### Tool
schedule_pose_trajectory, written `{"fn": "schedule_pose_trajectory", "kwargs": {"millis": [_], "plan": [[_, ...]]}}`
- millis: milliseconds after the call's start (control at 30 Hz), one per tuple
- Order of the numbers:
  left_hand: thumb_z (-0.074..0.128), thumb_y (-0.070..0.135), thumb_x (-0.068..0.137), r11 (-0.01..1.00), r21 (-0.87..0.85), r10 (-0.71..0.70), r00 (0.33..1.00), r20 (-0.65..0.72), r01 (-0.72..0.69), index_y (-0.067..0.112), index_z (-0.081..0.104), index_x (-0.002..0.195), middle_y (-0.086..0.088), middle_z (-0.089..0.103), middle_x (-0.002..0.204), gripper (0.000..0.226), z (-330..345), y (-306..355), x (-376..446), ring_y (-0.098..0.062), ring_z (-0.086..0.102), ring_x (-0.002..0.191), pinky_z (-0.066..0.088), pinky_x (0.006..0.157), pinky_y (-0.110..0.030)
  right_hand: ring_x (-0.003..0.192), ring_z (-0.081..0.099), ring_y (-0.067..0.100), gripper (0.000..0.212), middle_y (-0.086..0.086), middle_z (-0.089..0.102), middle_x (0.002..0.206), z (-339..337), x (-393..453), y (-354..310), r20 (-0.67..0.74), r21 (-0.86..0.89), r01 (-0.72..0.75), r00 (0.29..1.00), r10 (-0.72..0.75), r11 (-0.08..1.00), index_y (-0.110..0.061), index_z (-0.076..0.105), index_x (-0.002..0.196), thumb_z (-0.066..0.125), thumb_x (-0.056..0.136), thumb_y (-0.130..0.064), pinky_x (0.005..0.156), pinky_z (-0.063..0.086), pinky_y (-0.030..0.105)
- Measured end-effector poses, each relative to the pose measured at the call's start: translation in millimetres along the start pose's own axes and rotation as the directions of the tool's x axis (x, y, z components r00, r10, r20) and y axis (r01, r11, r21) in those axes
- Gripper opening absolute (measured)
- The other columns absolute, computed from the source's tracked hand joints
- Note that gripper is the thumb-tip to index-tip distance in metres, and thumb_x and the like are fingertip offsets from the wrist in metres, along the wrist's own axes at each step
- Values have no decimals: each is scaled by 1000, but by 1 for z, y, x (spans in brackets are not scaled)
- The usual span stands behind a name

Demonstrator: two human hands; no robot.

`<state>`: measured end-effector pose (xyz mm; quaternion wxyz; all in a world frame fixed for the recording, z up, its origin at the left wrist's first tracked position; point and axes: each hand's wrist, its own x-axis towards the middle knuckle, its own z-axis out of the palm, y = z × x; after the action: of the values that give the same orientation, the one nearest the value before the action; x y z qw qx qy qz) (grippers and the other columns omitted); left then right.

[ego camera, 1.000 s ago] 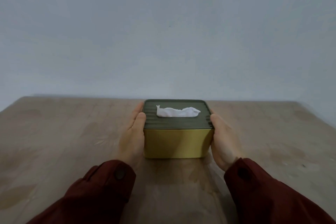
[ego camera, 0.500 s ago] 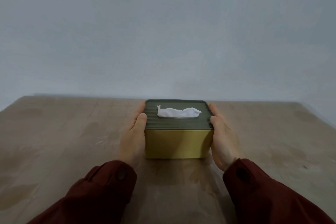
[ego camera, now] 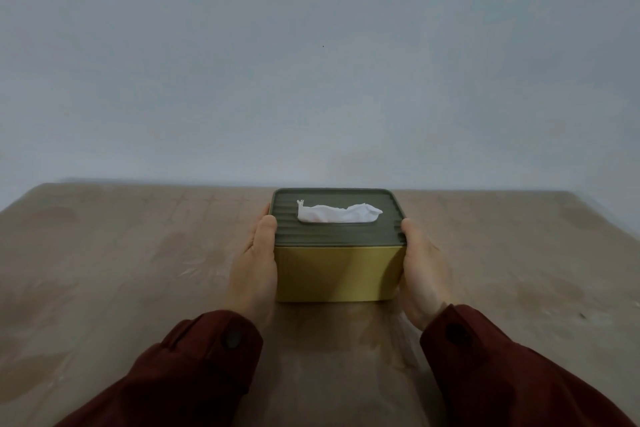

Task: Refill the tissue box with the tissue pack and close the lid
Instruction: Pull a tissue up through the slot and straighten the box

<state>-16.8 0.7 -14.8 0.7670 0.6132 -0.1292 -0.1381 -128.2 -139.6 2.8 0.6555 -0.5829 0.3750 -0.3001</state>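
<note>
Mustard rounded tissue box (ego camera: 337, 272), ribbed olive lid (ego camera: 337, 234) shut, crumpled tissue (ego camera: 337, 213), left hand (ego camera: 254, 274) and right hand (ego camera: 424, 276) fingers clasping its sides

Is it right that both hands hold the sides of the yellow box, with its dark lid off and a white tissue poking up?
Not quite: the head view shows the dark lid sitting closed on the yellow box. The rest holds: left hand and right hand press its sides, and the white tissue pokes through the lid's slot.

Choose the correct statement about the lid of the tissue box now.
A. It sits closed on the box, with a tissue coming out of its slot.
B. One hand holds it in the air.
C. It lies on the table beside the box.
A: the dark green lid sits flat on the yellow tissue box, and a white tissue sticks out of its slot; both hands press the sides.
</note>
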Motion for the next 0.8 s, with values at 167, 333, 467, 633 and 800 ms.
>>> {"fn": "schedule_pose_trajectory", "kwargs": {"millis": [167,333,467,633,800], "plan": [[38,51,79,1000,-5,-17,999,32,17,44,60,117,2,64,123,44,0,0,2,-22,58,115,43,102,-49,72,60,15,35,0,66,76,-1,-1,0,27,4,9,1000,-9,1000,-18,65,77,41,87,-42,53,39,29],[37,47,85,1000,-3,-2,999,35,2,40,60,117,0,64,123,41,1,2,5,-21,58,115,43,102,-48,69,64,12,35,-2,71,72,1,6,1,66,84,8,998,-14,996,-16,67,83,43,87,-41,53,47,24],[36,47,85,1000,-2,-7,999,37,8,44,64,109,2,66,118,36,2,3,8,-19,60,111,45,101,-47,87,65,25,39,12,71,93,4,13,3,110,106,4,994,-16,994,-14,68,90,41,86,-42,68,50,33],[34,43,91,1000,-16,-7,998,58,8,38,60,118,-1,65,121,38,3,1,16,-20,60,113,45,102,-47,91,65,27,41,13,71,97,6,23,5,120,116,-20,993,6,993,-13,69,90,44,80,-45,76,52,38],[31,43,94,1000,-16,-18,997,77,20,36,58,122,-3,65,121,39,5,1,23,-22,60,113,46,100,-47,72,66,18,38,7,71,84,8,32,5,94,123,-18,996,7,992,-14,68,82,46,79,-45,55,50,28]]}}
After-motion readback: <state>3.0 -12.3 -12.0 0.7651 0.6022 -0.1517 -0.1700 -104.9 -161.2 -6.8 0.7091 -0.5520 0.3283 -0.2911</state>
